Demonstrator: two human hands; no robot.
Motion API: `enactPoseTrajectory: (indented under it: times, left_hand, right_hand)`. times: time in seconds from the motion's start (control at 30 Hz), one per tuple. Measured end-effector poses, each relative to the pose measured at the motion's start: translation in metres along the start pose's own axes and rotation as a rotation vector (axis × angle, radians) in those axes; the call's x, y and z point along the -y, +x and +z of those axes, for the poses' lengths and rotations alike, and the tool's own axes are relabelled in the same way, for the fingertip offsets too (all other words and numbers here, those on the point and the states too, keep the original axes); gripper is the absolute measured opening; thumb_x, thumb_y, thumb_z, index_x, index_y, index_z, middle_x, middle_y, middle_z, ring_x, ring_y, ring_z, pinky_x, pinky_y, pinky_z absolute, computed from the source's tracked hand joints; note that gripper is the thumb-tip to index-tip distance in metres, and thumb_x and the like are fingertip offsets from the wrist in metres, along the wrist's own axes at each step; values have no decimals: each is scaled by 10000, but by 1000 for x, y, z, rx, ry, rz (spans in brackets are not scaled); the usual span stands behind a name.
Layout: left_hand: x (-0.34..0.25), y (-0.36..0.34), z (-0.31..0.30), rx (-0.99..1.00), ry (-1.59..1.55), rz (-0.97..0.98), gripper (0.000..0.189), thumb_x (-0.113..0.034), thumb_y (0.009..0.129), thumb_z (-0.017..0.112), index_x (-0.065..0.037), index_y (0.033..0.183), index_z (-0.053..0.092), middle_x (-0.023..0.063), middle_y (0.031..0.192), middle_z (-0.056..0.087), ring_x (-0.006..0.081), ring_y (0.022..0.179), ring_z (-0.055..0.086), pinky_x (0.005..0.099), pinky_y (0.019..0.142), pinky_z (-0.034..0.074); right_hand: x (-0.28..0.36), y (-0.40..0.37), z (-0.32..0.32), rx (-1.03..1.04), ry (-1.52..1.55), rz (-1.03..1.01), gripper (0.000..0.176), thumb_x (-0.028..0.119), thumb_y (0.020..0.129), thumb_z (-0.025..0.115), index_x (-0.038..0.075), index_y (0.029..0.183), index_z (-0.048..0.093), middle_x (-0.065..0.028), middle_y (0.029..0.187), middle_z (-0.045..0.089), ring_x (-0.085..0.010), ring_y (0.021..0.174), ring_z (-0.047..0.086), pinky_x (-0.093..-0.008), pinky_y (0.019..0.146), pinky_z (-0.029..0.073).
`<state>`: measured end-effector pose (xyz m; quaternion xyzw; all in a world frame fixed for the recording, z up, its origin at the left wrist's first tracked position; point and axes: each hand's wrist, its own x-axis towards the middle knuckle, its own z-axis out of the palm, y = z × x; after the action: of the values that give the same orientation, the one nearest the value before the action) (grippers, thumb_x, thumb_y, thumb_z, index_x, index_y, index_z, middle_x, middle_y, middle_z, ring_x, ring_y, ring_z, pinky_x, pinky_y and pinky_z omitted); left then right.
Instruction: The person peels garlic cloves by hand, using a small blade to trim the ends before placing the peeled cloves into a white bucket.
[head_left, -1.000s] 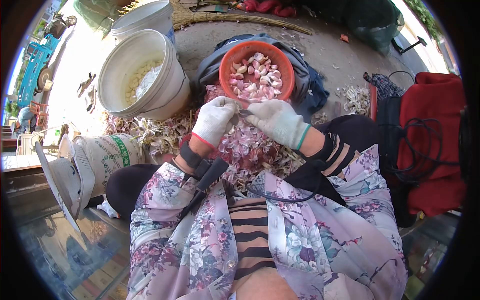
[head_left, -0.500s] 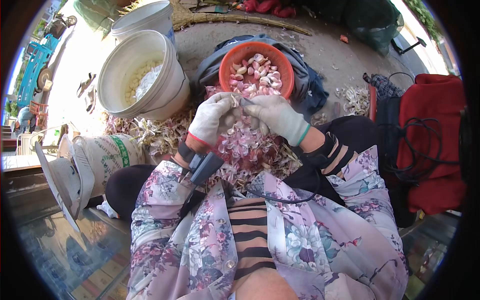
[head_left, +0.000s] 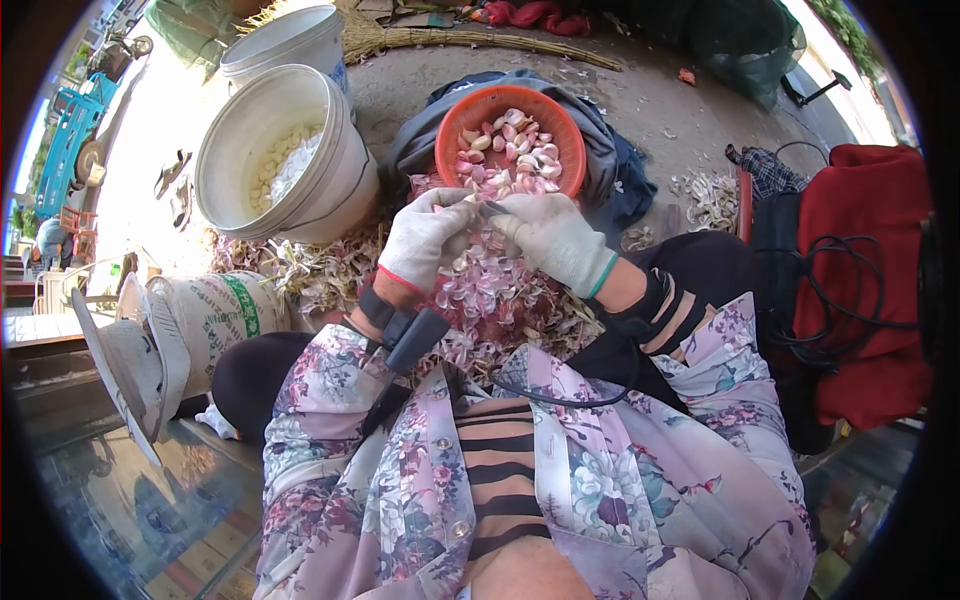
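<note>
In white gloves, both of my hands meet above a heap of garlic skins [head_left: 490, 295]. My left hand [head_left: 428, 238] is closed, pinching a pale garlic clove [head_left: 472, 200] at its fingertips. My right hand [head_left: 562, 240] is closed on a small dark-bladed knife [head_left: 490, 210], its blade against or close beside the clove; the handle is hidden in the glove. Just beyond my fingers, an orange-red plastic bowl [head_left: 450, 120] holds many pinkish, unpeeled-looking cloves [head_left: 520, 150].
A white bucket [head_left: 345, 190] with pale peeled cloves stands front left, another bucket [head_left: 285, 45] behind it. Left of my knee lie a printed sack [head_left: 215, 310] and a hat [head_left: 130, 365]. A red cloth [head_left: 865, 290] with black cable is at right. A straw broom [head_left: 480, 38] lies beyond.
The clove between my fingertips now shows paler, and my right thumb and the blade have shifted slightly against it. Both hands stay in nearly the same place.
</note>
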<state>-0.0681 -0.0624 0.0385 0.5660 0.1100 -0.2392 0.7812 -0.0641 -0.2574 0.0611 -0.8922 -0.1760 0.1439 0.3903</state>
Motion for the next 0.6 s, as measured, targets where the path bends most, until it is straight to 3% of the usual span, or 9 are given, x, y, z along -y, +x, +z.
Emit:
enactPoseTrajectory:
  times: [0.03, 0.1, 0.17, 0.27, 0.47, 0.6]
  left_hand:
    - [0, 0, 0, -14, -1, 4, 230, -151, 945, 607, -10, 1122, 566, -32, 690, 532, 28, 481, 396, 178, 416, 262]
    - [-2, -1, -1, -7, 4, -10, 224, -151, 942, 614, -10, 1111, 571, -32, 688, 531, 28, 479, 396, 180, 416, 263]
    - [-3, -2, -1, 7, 20, -11, 220, -148, 938, 621, -9, 1102, 575, -32, 687, 532, 27, 478, 395, 181, 418, 265]
    - [-2, -2, 1, 28, 63, 5, 218, -144, 933, 632, -7, 1095, 580, -34, 688, 541, 22, 478, 395, 180, 424, 270]
    - [1, 0, 10, 13, 235, 62, 254, -163, 925, 662, 2, 1100, 581, -28, 692, 568, 15, 487, 417, 180, 430, 288]
    - [-4, -4, 19, -48, 320, 136, 260, -153, 927, 651, 12, 1115, 578, -18, 689, 572, 22, 491, 434, 186, 432, 304]
  right_hand:
    - [-8, 2, 2, -106, -71, -99, 269, 267, 965, 501, 49, 878, 633, -87, 656, 637, -259, 640, 646, -386, 634, 495]
    - [-11, 4, -4, -163, -53, -102, 262, 259, 964, 506, 47, 878, 633, -96, 673, 639, -280, 657, 644, -390, 634, 493]
    - [-3, 4, -16, -69, 128, 96, 251, 248, 959, 516, 45, 872, 636, -114, 693, 641, -308, 681, 641, -399, 640, 493]
    - [-7, 8, -13, -167, 12, -26, 238, 263, 928, 571, 43, 871, 641, -148, 744, 658, -342, 726, 644, -424, 662, 501]
    - [-4, 12, 1, -224, 98, -22, 224, 262, 868, 646, 45, 918, 659, -181, 805, 677, -373, 771, 648, -444, 712, 514]
    - [-11, 17, 3, -68, 480, 215, 202, 234, 907, 629, 38, 940, 658, -77, 736, 675, -178, 595, 633, -313, 548, 495]
